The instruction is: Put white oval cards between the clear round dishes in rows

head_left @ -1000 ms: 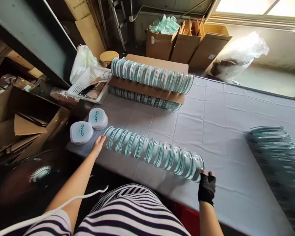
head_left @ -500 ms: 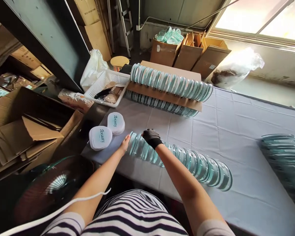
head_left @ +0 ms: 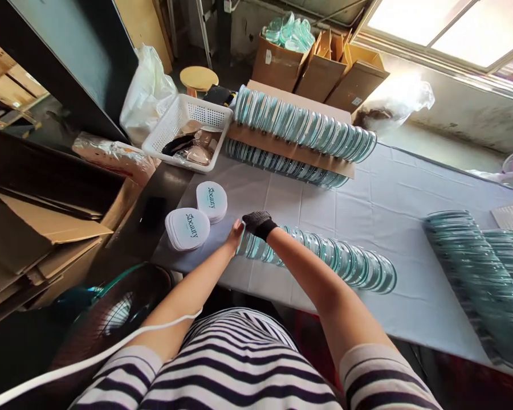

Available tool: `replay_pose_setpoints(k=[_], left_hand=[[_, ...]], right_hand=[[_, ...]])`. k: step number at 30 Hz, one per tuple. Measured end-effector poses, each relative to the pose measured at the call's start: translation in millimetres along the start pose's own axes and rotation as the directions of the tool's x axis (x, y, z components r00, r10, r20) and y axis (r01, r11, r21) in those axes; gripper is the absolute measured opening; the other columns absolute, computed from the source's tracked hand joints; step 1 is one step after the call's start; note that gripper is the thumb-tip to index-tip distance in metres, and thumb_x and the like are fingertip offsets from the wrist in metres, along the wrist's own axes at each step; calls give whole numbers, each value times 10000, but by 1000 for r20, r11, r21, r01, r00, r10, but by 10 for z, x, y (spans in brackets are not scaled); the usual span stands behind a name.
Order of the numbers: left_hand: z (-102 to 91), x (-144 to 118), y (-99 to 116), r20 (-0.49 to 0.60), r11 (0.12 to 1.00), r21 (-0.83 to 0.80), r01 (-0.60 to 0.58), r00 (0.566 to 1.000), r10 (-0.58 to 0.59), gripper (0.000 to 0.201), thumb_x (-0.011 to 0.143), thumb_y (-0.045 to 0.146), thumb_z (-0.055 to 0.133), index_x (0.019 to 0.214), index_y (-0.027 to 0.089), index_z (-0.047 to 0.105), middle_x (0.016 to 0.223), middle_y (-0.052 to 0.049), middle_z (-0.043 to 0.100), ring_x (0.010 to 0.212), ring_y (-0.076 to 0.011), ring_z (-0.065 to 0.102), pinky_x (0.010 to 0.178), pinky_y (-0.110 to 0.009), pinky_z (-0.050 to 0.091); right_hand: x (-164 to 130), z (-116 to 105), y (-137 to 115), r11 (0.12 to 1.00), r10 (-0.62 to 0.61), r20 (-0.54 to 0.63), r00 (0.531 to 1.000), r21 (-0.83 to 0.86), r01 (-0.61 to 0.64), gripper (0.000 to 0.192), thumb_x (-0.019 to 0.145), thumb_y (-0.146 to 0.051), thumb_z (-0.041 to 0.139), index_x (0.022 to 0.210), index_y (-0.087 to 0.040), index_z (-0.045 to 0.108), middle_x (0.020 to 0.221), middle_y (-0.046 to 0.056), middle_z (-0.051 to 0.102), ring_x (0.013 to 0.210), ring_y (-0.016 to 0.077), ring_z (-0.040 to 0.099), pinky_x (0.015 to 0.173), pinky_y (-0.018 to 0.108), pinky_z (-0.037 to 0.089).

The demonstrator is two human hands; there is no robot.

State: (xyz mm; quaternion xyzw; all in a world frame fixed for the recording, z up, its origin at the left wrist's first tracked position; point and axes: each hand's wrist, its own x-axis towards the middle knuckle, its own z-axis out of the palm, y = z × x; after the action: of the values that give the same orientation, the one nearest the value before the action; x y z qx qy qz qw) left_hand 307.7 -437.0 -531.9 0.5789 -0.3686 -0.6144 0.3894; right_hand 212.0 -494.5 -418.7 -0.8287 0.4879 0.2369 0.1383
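A long row of clear teal-rimmed round lids (head_left: 346,265) lies on its side across the grey tablecloth (head_left: 367,216). My left hand (head_left: 235,234) presses flat against the row's left end. My right hand (head_left: 256,222), in a black fingerless glove, rests on top of the first lids at that same end, fingers curled over them. Two stacks of white labels printed "Beauty" (head_left: 188,228) (head_left: 212,200) sit just left of my hands.
A second row of lids (head_left: 303,122) lies on a cardboard sheet at the back, another row beneath it. A white basket (head_left: 183,119) stands at the back left. More lid stacks (head_left: 474,267) lie at the right. Cardboard boxes (head_left: 320,62) and a fan (head_left: 111,307) surround the table.
My right hand left the row's right end and crossed over to the left end, close to my left hand. The camera view shifted a little.
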Motion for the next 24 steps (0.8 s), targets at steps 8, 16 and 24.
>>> replay_pose_setpoints(k=[8, 16, 24], left_hand=[[58, 18, 61, -34, 997, -29, 76, 996, -77, 523, 983, 325, 387, 1496, 227, 368, 1548, -74, 378, 1432, -192, 348, 1173, -345, 269], [41, 15, 47, -77, 998, 46, 42, 996, -38, 513, 991, 400, 362, 1480, 250, 404, 1532, -61, 413, 1429, -189, 354, 1150, -317, 310], [90, -95, 114, 13, 807, 494, -325, 930, 367, 461, 908, 339, 546, 1362, 256, 561, 1566, -79, 333, 1475, -267, 234, 1208, -429, 199]], right_hand=[[-704, 1128, -488, 943, 221, -103, 970, 276, -186, 408, 1007, -350, 298, 1122, -209, 663, 1062, 114, 723, 984, 235, 680, 803, 299, 471], [-656, 1423, -607, 938, 169, -25, 985, 311, -153, 345, 980, -294, 381, 1122, -230, 689, 1122, 92, 716, 1023, 219, 667, 823, 287, 463], [-698, 669, 321, 913, 356, -141, 924, 263, -312, 440, 1004, -409, 308, 1264, -216, 607, 1199, 116, 673, 1064, 219, 646, 799, 273, 469]])
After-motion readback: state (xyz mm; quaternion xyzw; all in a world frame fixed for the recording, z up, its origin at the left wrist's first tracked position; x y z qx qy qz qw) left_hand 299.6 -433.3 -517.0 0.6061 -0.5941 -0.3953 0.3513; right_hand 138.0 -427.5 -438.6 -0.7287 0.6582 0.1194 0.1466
